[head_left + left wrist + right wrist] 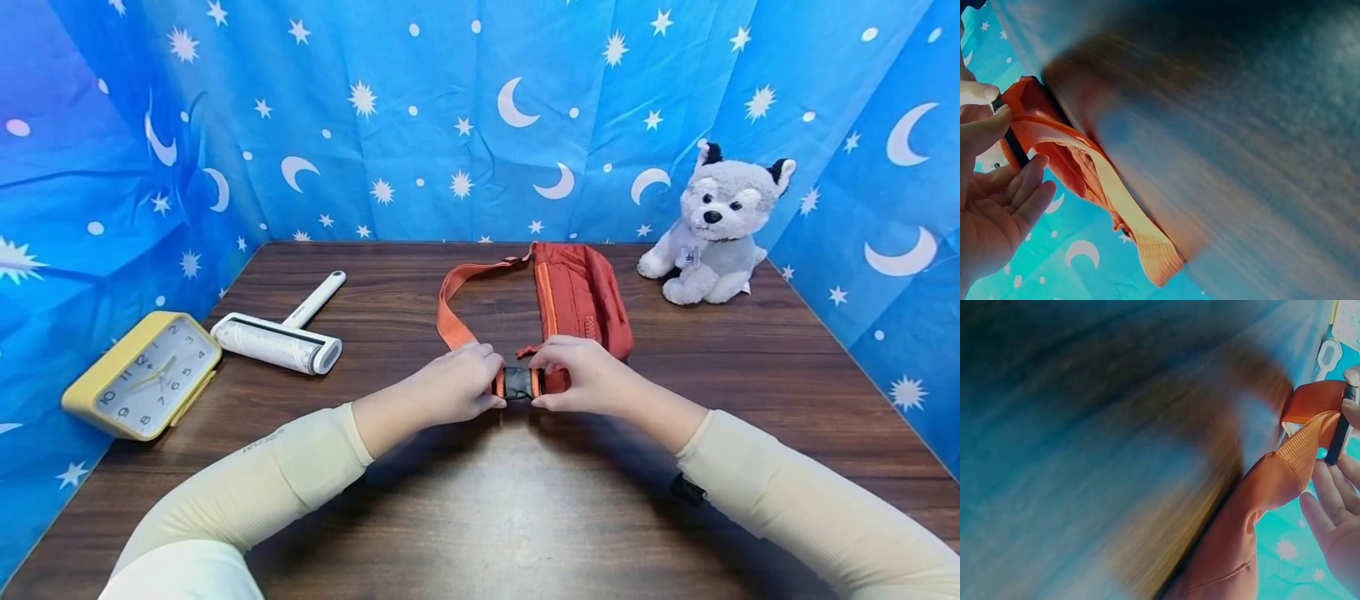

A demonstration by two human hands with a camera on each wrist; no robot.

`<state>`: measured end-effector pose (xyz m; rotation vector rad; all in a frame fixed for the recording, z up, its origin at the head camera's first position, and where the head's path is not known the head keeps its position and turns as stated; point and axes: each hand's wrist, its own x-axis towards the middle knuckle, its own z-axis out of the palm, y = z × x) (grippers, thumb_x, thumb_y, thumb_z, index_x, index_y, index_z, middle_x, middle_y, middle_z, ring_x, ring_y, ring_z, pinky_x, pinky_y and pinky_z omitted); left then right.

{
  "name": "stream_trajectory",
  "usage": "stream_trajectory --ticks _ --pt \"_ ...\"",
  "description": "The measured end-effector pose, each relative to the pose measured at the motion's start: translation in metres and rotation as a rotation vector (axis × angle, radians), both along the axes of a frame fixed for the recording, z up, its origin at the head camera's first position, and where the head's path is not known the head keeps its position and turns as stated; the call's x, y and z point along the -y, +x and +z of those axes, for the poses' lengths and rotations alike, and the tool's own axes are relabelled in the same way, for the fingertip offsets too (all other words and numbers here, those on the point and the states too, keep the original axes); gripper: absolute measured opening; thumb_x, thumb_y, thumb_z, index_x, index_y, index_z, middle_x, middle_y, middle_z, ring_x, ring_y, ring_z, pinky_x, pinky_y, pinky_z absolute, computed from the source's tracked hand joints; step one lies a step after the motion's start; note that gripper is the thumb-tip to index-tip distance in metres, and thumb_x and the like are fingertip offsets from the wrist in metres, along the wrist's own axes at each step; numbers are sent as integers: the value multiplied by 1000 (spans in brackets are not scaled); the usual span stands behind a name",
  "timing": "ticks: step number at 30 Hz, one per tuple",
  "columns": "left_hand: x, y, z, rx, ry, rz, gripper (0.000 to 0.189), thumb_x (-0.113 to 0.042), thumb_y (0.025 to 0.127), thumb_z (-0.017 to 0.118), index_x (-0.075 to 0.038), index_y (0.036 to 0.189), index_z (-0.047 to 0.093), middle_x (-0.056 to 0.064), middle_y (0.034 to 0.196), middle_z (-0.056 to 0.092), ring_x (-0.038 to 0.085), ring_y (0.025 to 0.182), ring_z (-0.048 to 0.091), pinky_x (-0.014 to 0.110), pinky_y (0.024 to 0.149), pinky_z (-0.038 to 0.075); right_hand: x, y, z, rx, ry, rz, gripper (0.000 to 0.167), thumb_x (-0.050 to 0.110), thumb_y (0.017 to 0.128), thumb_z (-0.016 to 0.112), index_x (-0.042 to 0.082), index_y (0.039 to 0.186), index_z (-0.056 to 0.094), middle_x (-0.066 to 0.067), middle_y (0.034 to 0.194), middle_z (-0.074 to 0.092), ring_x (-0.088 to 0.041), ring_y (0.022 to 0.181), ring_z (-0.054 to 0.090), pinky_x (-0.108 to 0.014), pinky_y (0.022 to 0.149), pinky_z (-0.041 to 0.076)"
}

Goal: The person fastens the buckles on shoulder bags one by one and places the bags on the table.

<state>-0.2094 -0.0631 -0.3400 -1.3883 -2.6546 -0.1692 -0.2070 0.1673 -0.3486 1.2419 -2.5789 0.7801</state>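
A red-orange waist bag (585, 292) lies on the table, its orange strap (452, 310) looping out to the left. At the near side, a black side-release buckle (517, 383) on the strap sits between the two hands, its halves together. My left hand (459, 385) pinches the buckle's left end between thumb and fingers. The right end is pinched by my right hand (583, 375), just in front of the bag. In the left wrist view, the buckle (1016, 147) appears as a dark edge beside the fingers; the right wrist view shows the buckle (1340, 428) edge-on too.
On the left stand a yellow alarm clock (142, 375) and, beside it, a white lint roller (277, 340) lying flat. A grey and white plush dog (712, 225) sits at the back right of the wooden table (480, 517). Behind hangs a blue star-and-moon curtain (450, 125).
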Motion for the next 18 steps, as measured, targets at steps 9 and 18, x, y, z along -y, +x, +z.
stream_trajectory --ticks 9,18 --pt "-2 -1 -4 3 -48 -21 30 -29 81 75 -5 86 57 0 75 47 16 67 46 29 62 39 5 0 -2 25 108 9 35 24 72 81 4 96 66 -3 90 58 -14 74 55 -27 66 47" --pt "-6 -4 -10 9 -115 -11 30 -31 79 75 -8 82 56 -1 75 46 16 68 48 28 63 40 9 0 -5 32 158 22 34 23 70 83 4 92 65 -2 84 54 -15 72 54 -26 64 47"
